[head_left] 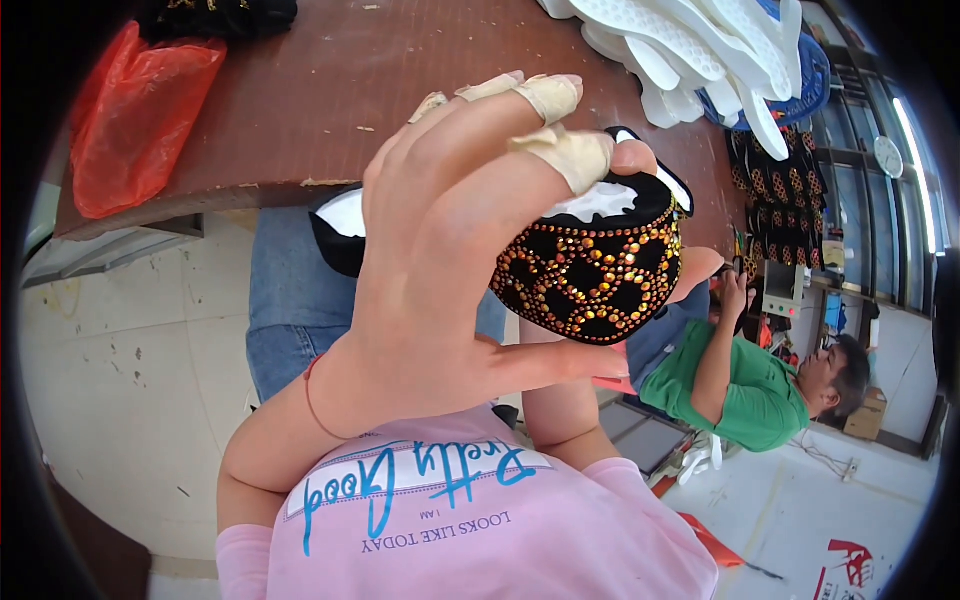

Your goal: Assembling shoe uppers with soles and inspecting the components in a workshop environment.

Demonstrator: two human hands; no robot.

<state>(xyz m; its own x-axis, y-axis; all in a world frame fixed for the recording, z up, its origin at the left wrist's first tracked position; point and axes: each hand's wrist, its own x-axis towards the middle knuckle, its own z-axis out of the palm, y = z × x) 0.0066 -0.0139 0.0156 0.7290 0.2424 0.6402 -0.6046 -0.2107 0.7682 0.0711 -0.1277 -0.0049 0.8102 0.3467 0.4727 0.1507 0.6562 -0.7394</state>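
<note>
A curved black upper strap [590,275], apparently for a slipper, is studded with gold and orange rhinestones in a honeycomb pattern. Its inner side shows a ragged white lining. My left hand [430,230] closes around it, thumb below and index finger over the top edge; several fingers wear beige tape. Behind the strap, most of my right hand [702,275] is hidden; a digit shows at the strap's right side, pressed close to it. Another black-edged white piece [340,218] sticks out behind my left hand; whether it joins the strap I cannot tell.
A brown table [300,100] lies ahead, with a red plastic bag [145,120] at its left. White soles [690,55] heap over a blue basket [815,80] at the far right. Black studded straps [780,190] lie in rows beyond. A person in green [740,390] works at the right.
</note>
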